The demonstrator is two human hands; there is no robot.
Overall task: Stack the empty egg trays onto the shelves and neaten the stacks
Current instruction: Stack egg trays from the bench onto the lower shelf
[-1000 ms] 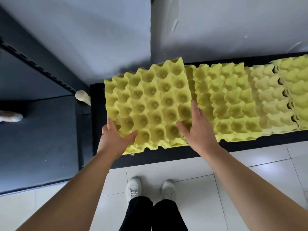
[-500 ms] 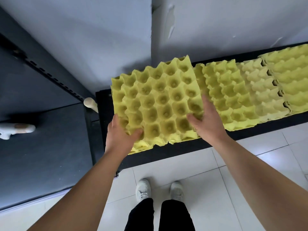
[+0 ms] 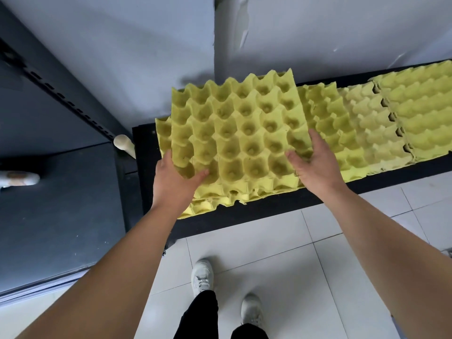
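A yellow egg tray (image 3: 241, 133) is lifted and tilted above a stack of yellow trays (image 3: 208, 204) at the left end of a low black shelf (image 3: 244, 216). My left hand (image 3: 175, 182) grips its near left corner, thumb on top in a cup. My right hand (image 3: 315, 165) grips the near right edge, thumb on top and fingers along the side. More yellow trays (image 3: 327, 126) lie in a row to the right on the same shelf, ending in a further stack (image 3: 423, 113) at the far right.
A white wall (image 3: 318, 33) stands close behind the shelf. A dark metal rack upright (image 3: 61, 96) and dark panel (image 3: 56, 204) are on the left, with a pale wooden handle (image 3: 123, 143) beside the shelf. My shoes (image 3: 203, 277) stand on white floor tiles (image 3: 269, 253).
The tray held in both hands has come up off the left stack and shifted right, so the trays beneath now show at its left and front edges. The view has shifted left.
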